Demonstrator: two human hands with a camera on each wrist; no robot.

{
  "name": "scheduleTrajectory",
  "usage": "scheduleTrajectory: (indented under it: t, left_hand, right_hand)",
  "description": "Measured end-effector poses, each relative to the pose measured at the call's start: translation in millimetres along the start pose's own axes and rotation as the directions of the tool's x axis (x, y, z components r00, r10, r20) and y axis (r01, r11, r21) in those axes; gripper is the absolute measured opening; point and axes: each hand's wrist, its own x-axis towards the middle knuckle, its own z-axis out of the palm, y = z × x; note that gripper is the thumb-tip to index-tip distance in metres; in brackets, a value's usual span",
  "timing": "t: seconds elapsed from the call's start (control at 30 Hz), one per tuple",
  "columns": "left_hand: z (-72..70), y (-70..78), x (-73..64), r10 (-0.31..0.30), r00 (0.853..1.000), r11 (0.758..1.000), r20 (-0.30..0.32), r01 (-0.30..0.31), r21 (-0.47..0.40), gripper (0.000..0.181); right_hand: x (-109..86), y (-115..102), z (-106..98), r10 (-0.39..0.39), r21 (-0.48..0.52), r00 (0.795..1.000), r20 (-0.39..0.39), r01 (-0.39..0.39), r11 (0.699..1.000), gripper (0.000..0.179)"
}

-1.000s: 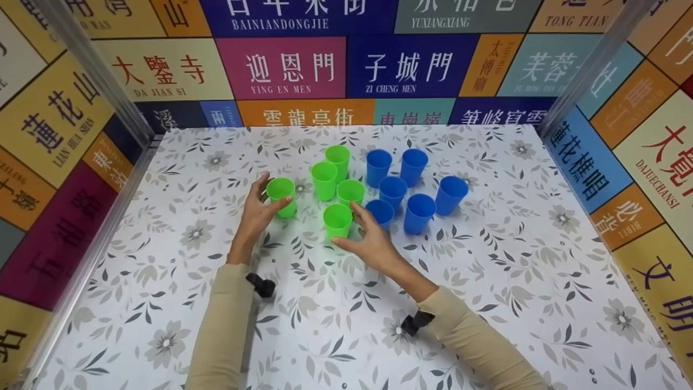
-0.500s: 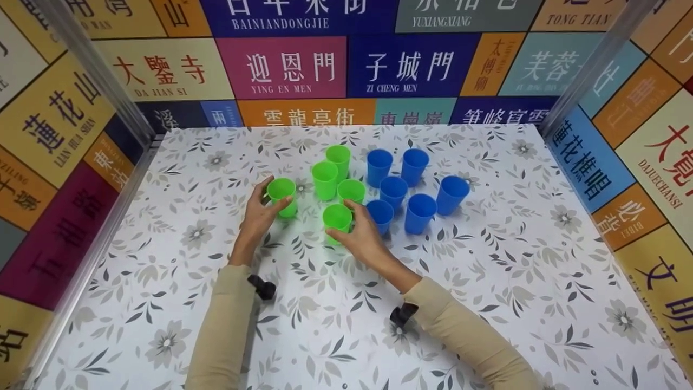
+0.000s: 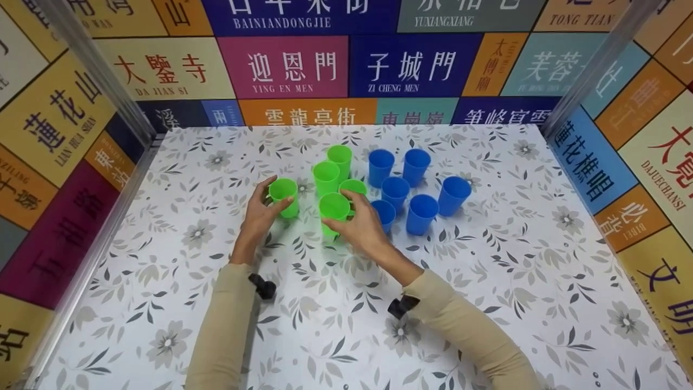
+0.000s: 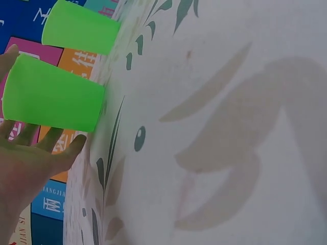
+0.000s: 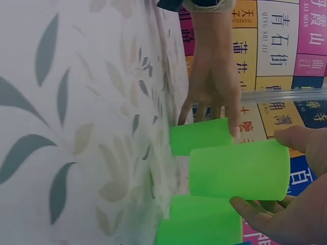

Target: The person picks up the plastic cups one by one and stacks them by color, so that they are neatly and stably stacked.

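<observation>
In the head view my right hand (image 3: pixel 363 225) grips a green plastic cup (image 3: pixel 334 207), thumb on the near side and fingers round the far side. The right wrist view shows this held cup (image 5: pixel 239 171) raised a little off the tabletop. My left hand (image 3: pixel 261 214) curls round another green cup (image 3: pixel 283 196) to its left, which stands upright; its thumb lies across the near side. In the left wrist view that cup (image 4: pixel 53 94) sits between thumb and fingers. Behind the held cup stand other green cups, among them one (image 3: pixel 326 177) and a partly hidden one (image 3: pixel 353 188).
Several blue cups (image 3: pixel 422 214) stand upright in a loose group right of the green ones; one blue cup (image 3: pixel 385 214) is partly behind my right hand. A floral cloth (image 3: pixel 325 325) covers the table. Printed panels (image 3: pixel 292 67) wall the back and sides.
My right hand closed on the front green cup and has lifted it slightly, so the cup now sits higher in view. The left hand stays at its cup.
</observation>
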Motion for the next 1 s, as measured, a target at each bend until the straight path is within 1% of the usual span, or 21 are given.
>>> scheduleTrajectory:
  t: [0.03, 0.1, 0.17, 0.27, 0.4, 0.5, 0.63, 0.73, 0.83, 1.0]
  left_hand:
    - [-0.1, -0.6, 0.3, 0.002, 1.0, 1.0, 0.002, -0.002, 0.004, 0.076]
    - [-0.6, -9.7, 5.1, 0.021, 1.0, 1.0, -0.002, -0.021, 0.013, 0.074]
    - [-1.1, -13.4, 5.5, 0.036, 0.999, 0.999, -0.006, -0.036, 0.025, 0.073]
    - [-0.7, -15.4, 5.3, 0.058, 0.998, 0.997, -0.015, -0.058, 0.048, 0.071]
    - [0.3, -15.4, 4.5, 0.08, 0.997, 0.995, -0.021, -0.079, 0.052, 0.07]
    - [0.3, -14.4, 4.1, 0.079, 0.997, 0.996, -0.017, -0.079, 0.039, 0.07]
    - [-0.2, -14.9, 5.3, 0.043, 0.999, 0.998, 0.001, -0.043, 0.04, 0.072]
    - [-0.4, -14.8, 6.1, 0.03, 0.999, 0.999, 0.013, -0.03, 0.036, 0.074]
    - [-0.2, -14.1, 5.7, 0.037, 0.999, 0.999, 0.008, -0.037, 0.026, 0.074]
    - [-0.7, -14.7, 5.0, 0.038, 0.999, 0.999, -0.004, -0.037, 0.034, 0.072]
  right_hand:
    - [1.0, -3.9, -2.1, -0.01, 0.004, 1.0, 0.002, 0.01, 1.0, 0.078]
    - [3.4, -12.1, -6.0, -0.026, 0.015, 1.0, 0.003, 0.026, 1.0, 0.076]
    - [6.8, -19.5, -9.2, -0.051, 0.029, 0.999, 0.002, 0.051, 0.998, 0.075]
    - [12.5, -30.1, -13.0, -0.085, 0.059, 0.996, -0.003, 0.085, 0.995, 0.073]
    - [20.1, -42.8, -15.2, -0.105, 0.087, 0.994, 0.006, 0.105, 0.991, 0.072]
    - [26.5, -51.0, -14.0, -0.116, 0.083, 0.993, 0.015, 0.114, 0.99, 0.072]
    - [36.1, -59.4, -9.7, -0.128, 0.079, 0.991, 0.031, 0.125, 0.989, 0.073]
    - [43.8, -65.5, -4.9, -0.134, 0.078, 0.99, 0.045, 0.13, 0.988, 0.073]
    - [51.5, -71.9, 1.3, -0.144, 0.071, 0.988, 0.057, 0.14, 0.988, 0.072]
    - [63.3, -80.7, 13.3, -0.156, 0.083, 0.985, 0.076, 0.15, 0.985, 0.072]
